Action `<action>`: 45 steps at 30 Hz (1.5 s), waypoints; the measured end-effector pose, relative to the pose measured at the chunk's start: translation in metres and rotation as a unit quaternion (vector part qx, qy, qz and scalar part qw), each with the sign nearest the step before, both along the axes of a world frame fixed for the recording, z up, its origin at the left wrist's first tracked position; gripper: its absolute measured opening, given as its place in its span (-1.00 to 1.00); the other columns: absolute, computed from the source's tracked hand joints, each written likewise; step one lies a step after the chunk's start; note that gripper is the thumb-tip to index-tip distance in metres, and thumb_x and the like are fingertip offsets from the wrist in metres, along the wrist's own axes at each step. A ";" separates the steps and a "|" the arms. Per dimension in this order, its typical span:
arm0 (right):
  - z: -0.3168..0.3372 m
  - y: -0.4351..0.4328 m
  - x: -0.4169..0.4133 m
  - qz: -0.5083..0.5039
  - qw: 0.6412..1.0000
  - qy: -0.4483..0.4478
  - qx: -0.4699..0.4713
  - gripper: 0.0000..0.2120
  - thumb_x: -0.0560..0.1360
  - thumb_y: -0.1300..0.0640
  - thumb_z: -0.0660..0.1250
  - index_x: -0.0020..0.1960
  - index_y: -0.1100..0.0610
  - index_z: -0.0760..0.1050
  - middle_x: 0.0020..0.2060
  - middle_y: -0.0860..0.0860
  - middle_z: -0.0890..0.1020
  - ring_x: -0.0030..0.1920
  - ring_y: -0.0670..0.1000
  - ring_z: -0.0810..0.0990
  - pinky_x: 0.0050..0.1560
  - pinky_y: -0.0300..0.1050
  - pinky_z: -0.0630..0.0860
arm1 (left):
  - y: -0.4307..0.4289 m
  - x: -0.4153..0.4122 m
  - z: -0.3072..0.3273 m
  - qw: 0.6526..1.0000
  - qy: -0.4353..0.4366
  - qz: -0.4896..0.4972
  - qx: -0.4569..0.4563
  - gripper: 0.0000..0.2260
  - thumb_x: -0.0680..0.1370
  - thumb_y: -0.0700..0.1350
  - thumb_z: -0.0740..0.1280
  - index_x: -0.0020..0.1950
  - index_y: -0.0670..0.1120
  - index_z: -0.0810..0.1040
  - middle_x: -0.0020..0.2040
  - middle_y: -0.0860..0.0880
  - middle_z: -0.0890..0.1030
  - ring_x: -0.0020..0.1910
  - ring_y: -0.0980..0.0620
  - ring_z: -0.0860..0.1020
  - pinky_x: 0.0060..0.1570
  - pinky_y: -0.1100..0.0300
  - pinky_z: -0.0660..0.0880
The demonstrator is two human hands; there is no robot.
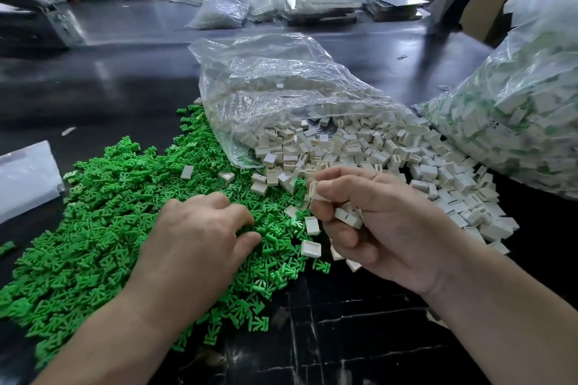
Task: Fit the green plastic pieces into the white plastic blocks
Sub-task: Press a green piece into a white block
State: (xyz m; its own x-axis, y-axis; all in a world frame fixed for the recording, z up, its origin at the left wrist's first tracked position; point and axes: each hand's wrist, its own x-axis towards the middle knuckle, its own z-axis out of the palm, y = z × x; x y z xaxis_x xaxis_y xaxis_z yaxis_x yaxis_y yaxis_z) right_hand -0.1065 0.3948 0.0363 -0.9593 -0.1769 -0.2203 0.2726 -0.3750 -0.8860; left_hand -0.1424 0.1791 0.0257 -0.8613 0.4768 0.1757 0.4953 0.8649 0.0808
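Your left hand (200, 237) is lying palm down, fingers curling downward toward the thumb; whether it is pinching anything is unclear. Just right of it, your right hand (378, 222) is curling round several white blocks (345, 216), thumb and forefinger pinching one.

The small forked green plastic pieces (93, 228) look smooth and matt. The little rectangular white plastic blocks (375, 147) are smooth with a faint sheen. The clear thin-film plastic bag (281, 78) over them is crinkled and shiny. The dark worktable (125, 78) is glossy and reflective, with pale scratch lines near the front. The big clear plastic sack (516, 122) at the right is creased and glossy.
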 end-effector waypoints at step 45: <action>0.001 -0.011 0.008 0.100 0.993 0.022 0.060 -0.65 0.47 0.05 0.40 0.09 0.31 0.52 -0.42 -0.02 0.51 -0.56 -0.12 0.37 -0.63 -0.33 0.24 | 0.024 0.018 -0.002 0.390 -0.601 -0.088 0.692 -0.66 0.40 -0.03 0.55 0.11 -0.13 0.67 -0.23 -0.17 0.68 -0.35 -0.02 0.67 -0.41 0.19 0.59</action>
State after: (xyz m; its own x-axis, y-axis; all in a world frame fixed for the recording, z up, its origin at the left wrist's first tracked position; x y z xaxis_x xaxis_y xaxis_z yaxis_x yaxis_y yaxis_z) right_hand -0.0990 0.3841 0.0374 -0.9168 -0.3399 -0.2098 0.2907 -0.2077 -0.9340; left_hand -0.1247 0.2030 0.0241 -0.6937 0.7117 -0.1105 -0.5774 -0.4578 0.6761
